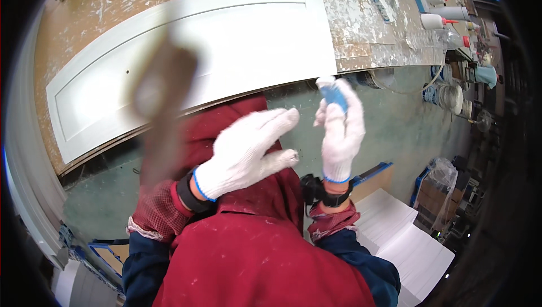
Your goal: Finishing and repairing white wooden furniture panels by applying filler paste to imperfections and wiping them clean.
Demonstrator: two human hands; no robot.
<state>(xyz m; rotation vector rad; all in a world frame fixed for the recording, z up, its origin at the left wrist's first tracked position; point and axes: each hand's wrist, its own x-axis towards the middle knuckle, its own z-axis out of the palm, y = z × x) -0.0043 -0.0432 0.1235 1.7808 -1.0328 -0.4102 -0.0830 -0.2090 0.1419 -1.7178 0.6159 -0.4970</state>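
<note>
My left hand (pixel 248 149), in a white knitted glove, is held in front of my dark red apron (pixel 254 250). Its fingers are stretched out with the thumb apart, and it holds nothing. My right hand (pixel 343 132), gloved alike, is raised just off the bench edge, closed round a small blue block (pixel 334 97). Part of that block is hidden by the fingers. Beyond both hands, a white panelled door (pixel 254 36) lies flat on the workbench, touched by neither hand. A small dark spot shows on its left part.
The workbench (pixel 361 42) has a paint-spattered top. White bottles with red tips (pixel 433 21) stand at its far right, buckets (pixel 450 98) beyond its right end. White panels (pixel 389 222) are stacked behind my right arm. A blurred brown object (pixel 169 75) hangs close to the camera.
</note>
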